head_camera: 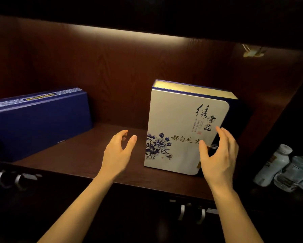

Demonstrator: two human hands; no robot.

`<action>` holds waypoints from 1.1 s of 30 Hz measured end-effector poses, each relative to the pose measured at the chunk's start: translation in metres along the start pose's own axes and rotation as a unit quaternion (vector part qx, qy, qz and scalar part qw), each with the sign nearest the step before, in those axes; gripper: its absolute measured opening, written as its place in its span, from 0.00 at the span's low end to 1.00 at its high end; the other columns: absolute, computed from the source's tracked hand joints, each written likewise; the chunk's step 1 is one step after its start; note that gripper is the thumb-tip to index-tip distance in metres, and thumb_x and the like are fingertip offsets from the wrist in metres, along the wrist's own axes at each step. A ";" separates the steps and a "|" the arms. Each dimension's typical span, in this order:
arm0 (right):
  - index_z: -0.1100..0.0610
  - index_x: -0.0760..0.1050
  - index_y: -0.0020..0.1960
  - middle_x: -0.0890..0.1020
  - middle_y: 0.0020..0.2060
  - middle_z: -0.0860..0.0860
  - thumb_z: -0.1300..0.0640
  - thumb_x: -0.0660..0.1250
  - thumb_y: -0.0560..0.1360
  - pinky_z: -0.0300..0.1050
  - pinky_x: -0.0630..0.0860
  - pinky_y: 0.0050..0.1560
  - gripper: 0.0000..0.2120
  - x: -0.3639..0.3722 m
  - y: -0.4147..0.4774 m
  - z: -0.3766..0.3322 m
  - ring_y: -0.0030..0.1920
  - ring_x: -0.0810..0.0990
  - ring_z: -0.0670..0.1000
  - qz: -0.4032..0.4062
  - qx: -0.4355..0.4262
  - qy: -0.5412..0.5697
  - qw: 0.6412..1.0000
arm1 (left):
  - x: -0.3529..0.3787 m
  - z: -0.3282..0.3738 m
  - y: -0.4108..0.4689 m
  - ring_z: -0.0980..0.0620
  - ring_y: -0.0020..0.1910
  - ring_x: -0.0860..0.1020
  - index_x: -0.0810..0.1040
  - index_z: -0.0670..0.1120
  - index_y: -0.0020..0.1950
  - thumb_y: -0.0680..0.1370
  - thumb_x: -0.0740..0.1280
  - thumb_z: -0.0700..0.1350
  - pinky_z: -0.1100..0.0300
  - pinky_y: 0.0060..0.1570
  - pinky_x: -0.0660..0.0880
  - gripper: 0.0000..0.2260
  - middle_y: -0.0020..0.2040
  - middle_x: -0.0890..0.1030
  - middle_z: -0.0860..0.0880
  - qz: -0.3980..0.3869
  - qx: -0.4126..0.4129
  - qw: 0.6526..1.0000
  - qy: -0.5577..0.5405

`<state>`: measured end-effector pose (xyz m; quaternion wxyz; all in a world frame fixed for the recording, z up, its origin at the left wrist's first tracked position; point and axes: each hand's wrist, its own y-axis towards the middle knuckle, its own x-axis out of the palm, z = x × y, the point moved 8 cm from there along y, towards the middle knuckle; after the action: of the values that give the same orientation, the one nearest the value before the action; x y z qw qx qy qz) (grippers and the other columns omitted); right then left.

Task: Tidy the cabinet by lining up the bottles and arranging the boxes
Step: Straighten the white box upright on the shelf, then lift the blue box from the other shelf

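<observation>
Near: left hand [118,151] and right hand [219,155] reach over the shelf [87,155] edge, fingers [132,142] spread wide, holding nothing. The left hand is just short of the white box [180,123]; the right hand overlaps its right edge. This box stands upright, right of centre. A blue box [40,120] stands far left and bottles [273,165] lie lower right. Risk: a one-sided push could topple the upright box.

Home: lit wooden cabinet [112,76]
</observation>
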<state>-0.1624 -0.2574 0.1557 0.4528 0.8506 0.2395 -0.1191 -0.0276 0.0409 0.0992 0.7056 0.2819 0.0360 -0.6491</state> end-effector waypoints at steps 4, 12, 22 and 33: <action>0.59 0.72 0.71 0.73 0.68 0.57 0.55 0.71 0.77 0.44 0.63 0.69 0.24 0.006 -0.005 -0.063 0.70 0.69 0.57 -0.001 -0.086 0.029 0.996 | -0.055 -0.001 -0.013 0.58 0.61 0.75 0.72 0.55 0.69 0.77 0.59 0.66 0.50 0.62 0.74 0.25 0.64 0.76 0.57 0.044 0.007 0.999 0.024; 0.59 0.73 0.69 0.77 0.64 0.54 0.56 0.72 0.76 0.44 0.68 0.68 0.22 0.052 -0.045 -0.187 0.66 0.73 0.53 -0.087 -0.204 0.144 0.964 | -0.173 -0.022 -0.050 0.61 0.59 0.76 0.73 0.58 0.66 0.75 0.59 0.69 0.51 0.61 0.75 0.25 0.59 0.77 0.61 0.148 -0.013 0.988 0.041; 0.57 0.74 0.69 0.78 0.64 0.52 0.57 0.73 0.75 0.46 0.71 0.63 0.23 0.145 -0.075 -0.279 0.65 0.76 0.52 -0.223 -0.185 0.250 0.924 | -0.293 -0.070 -0.063 0.65 0.53 0.75 0.75 0.55 0.64 0.78 0.63 0.60 0.66 0.50 0.73 0.17 0.54 0.76 0.62 0.263 -0.070 0.960 0.071; 0.49 0.69 0.72 0.74 0.70 0.48 0.50 0.72 0.77 0.52 0.78 0.61 0.26 0.315 -0.053 -0.315 0.67 0.74 0.48 -0.302 -0.099 0.299 0.900 | -0.354 -0.140 0.024 0.59 0.54 0.76 0.74 0.51 0.66 0.78 0.64 0.60 0.59 0.53 0.75 0.20 0.60 0.78 0.55 0.315 -0.118 0.934 0.121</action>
<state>0.0753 0.1230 0.1626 0.3838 0.6843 0.6191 0.0341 -0.0160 0.4202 0.1375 0.8925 0.2698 0.1073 -0.3453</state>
